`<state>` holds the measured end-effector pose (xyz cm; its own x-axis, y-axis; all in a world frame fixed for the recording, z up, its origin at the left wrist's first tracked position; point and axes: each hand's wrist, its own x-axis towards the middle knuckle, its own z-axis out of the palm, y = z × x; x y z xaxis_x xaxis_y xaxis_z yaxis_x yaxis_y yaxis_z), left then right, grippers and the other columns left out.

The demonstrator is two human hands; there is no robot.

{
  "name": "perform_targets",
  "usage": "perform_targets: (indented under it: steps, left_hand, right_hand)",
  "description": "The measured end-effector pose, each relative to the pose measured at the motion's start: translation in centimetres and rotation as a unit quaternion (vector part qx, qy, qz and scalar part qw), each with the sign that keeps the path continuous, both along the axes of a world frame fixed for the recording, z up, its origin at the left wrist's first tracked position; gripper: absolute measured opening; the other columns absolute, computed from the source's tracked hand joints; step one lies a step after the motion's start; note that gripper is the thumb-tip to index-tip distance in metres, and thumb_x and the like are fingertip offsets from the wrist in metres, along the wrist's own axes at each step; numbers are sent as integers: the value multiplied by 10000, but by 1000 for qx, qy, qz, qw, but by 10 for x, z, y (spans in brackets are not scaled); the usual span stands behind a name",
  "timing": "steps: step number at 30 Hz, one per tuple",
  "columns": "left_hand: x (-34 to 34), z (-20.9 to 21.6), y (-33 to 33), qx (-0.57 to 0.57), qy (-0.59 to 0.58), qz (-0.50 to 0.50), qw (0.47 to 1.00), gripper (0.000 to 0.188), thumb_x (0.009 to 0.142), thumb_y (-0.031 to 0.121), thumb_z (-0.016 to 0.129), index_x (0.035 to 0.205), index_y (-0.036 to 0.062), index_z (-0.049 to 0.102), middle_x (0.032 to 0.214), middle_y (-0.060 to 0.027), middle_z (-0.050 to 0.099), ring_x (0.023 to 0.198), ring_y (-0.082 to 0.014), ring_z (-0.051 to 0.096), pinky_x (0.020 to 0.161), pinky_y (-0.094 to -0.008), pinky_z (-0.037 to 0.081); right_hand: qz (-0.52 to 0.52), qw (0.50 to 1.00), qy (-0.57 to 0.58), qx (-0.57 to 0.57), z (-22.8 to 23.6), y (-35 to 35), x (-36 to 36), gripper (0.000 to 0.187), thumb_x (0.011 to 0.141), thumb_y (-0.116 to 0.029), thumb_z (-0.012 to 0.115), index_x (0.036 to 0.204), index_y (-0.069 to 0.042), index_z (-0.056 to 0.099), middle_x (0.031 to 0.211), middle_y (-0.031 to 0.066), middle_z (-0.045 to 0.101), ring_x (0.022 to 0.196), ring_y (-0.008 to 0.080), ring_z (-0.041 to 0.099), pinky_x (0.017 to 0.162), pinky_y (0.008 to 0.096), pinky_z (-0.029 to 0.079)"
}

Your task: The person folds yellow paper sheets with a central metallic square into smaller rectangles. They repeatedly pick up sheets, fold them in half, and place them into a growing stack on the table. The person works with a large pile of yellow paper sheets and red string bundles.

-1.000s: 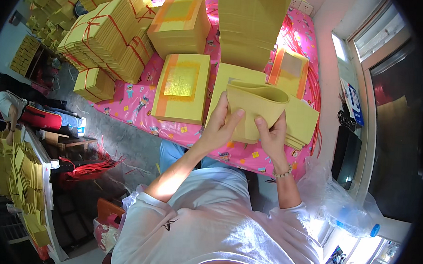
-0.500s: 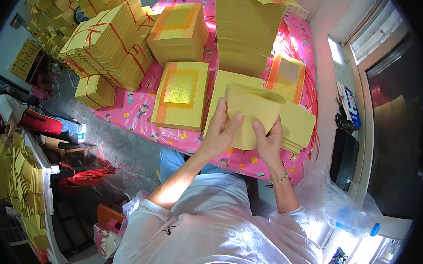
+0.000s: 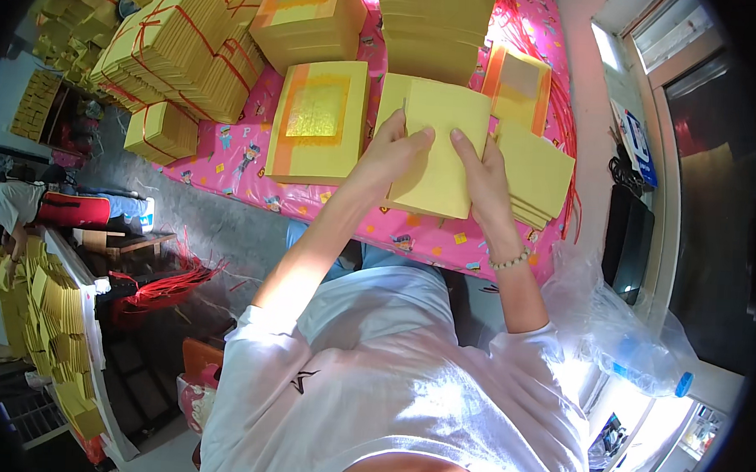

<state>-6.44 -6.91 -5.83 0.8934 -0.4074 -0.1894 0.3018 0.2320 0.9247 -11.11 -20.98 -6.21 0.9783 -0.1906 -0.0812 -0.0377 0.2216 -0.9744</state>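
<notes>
A folded sheaf of yellow paper (image 3: 441,175) lies nearly flat between my hands, over or just in front of a yellow stack whose left edge shows. My left hand (image 3: 400,150) grips its left side, the thumb on top and the fingers hidden past the edge. On the opposite side my right hand (image 3: 486,180) holds it likewise, thumb pressed on the upper face. Just right of my right hand are several folded yellow paper packets (image 3: 537,172), overlapping. To the left sits a stack of yellow paper (image 3: 356,141) with a gold foil square and an orange band on top.
Behind stand a tall yellow paper stack (image 3: 431,34) and a thick paper block (image 3: 320,41). Red-tied bundles (image 3: 178,50) pile up on the pink patterned tablecloth (image 3: 227,177). Red strings (image 3: 563,126) hang along the right edge, near a plastic bag (image 3: 596,307). Another person (image 3: 20,204) works far left.
The sheaf was bent into a rounded, raised fold; now it is flattened. Both hands have moved slightly away from me with it, and the head view has shifted a little.
</notes>
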Motion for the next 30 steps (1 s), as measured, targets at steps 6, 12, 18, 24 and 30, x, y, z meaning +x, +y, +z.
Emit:
perform_targets:
  steps: [6,12,18,24,30]
  left_hand:
    - [10,-5,0,2,57,-11,998,297,930,142,557,1182,-4,500,1086,-101,629,970,-176,629,828,-313,509]
    - [9,-9,-4,13,26,1,1000,294,932,126,551,1189,-3,486,1091,-96,616,1004,-166,604,862,-304,485]
    - [-13,-12,-7,-39,-164,44,985,329,949,92,497,1231,-21,370,1154,-128,527,1096,-155,491,921,-291,415]
    - [-29,-15,2,12,-257,75,963,302,956,106,498,1204,-16,378,1082,-126,568,1018,-153,540,869,-298,445]
    - [-35,-9,8,49,-321,68,943,317,965,149,512,1202,-16,383,1041,-142,599,941,-159,574,804,-300,473]
  right_hand:
    - [3,999,22,34,-10,-3,9,391,934,-207,593,1221,31,476,1100,110,605,966,139,601,801,276,508]
    - [-13,1000,-2,28,-14,-2,9,378,935,-195,585,1220,28,472,1097,109,601,960,140,599,803,277,506]
    - [-30,994,-78,-68,2,3,-4,385,924,-135,586,1253,22,460,1103,98,602,983,128,587,828,269,494]
    - [19,992,-108,-67,2,-2,-20,396,910,-103,611,1257,23,468,1117,80,609,1009,116,576,850,266,485]
    - [32,991,-128,-31,1,-4,-31,418,908,-118,629,1267,19,465,1137,79,605,1019,124,578,867,267,478]
